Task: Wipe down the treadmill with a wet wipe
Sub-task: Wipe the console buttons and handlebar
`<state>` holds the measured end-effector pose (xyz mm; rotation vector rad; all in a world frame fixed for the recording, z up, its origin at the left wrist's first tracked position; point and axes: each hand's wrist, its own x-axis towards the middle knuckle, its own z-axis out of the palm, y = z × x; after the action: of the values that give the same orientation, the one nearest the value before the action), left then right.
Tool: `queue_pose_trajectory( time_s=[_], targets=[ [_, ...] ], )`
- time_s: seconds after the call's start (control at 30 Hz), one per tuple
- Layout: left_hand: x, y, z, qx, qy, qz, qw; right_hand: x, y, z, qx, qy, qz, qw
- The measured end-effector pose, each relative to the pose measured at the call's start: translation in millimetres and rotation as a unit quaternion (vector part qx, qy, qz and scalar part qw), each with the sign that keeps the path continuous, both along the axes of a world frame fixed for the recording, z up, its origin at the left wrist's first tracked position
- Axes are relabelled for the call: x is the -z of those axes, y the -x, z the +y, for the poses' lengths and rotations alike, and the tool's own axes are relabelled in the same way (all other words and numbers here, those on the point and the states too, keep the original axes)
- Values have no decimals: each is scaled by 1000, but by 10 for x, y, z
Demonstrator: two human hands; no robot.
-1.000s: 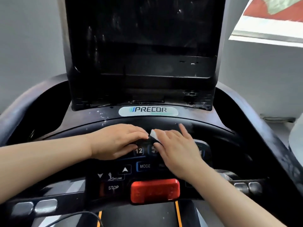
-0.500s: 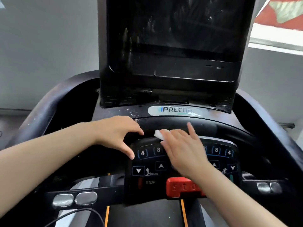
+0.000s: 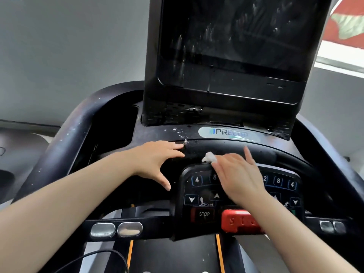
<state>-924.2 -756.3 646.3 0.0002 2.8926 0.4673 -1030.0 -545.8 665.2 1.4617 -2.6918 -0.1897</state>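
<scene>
Wiping should go well if the right hand (image 3: 239,174), fingers pressed flat on the wipe (image 3: 209,157), sweeps above the keypad (image 3: 204,190) while the left hand (image 3: 155,160), fingers spread, braces beside it.

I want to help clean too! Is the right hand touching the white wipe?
Touching. The head view shows the right hand lying flat with its fingers on the wet wipe, pressing it against the treadmill console; only a crumpled white edge sticks out beyond the fingertips.

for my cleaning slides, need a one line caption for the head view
Right hand presses a white wet wipe along the treadmill console top edge, left hand spread open beside it.
</scene>
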Motion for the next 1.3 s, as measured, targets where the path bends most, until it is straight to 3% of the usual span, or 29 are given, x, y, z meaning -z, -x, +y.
queue_pose_trajectory(
  time_s=[0.13,0.23,0.33,0.47,0.6,0.67,0.8,0.97,1.17,1.3],
  targets=[
    [86,-21,40,-8,13,21,1000,62,-287,-214,-15,52,-66,996],
    [135,-51,49,-18,-9,34,999,169,-381,-280,-91,61,-26,994],
    [166,-128,94,-19,-24,33,999,82,-189,-150,-65,-14,-6,998],
    [258,-240,136,-33,-71,48,996,103,-266,-180,-35,57,-56,996],
    [345,-323,108,-85,-163,99,978,305,-540,-220,-191,19,36,981],
    [370,-394,100,-105,-186,114,970,317,-486,-188,-211,23,78,974],
    [363,-484,130,-100,-178,102,974,316,-391,-226,-140,82,104,981],
    [365,-548,174,-72,-150,79,983,524,-612,-11,-308,11,121,944],
    [344,-656,167,-61,-139,68,986,437,-551,-75,-216,49,144,965],
    [324,-704,210,-38,-134,88,986,650,-746,128,-336,-41,155,928]
  ],
)
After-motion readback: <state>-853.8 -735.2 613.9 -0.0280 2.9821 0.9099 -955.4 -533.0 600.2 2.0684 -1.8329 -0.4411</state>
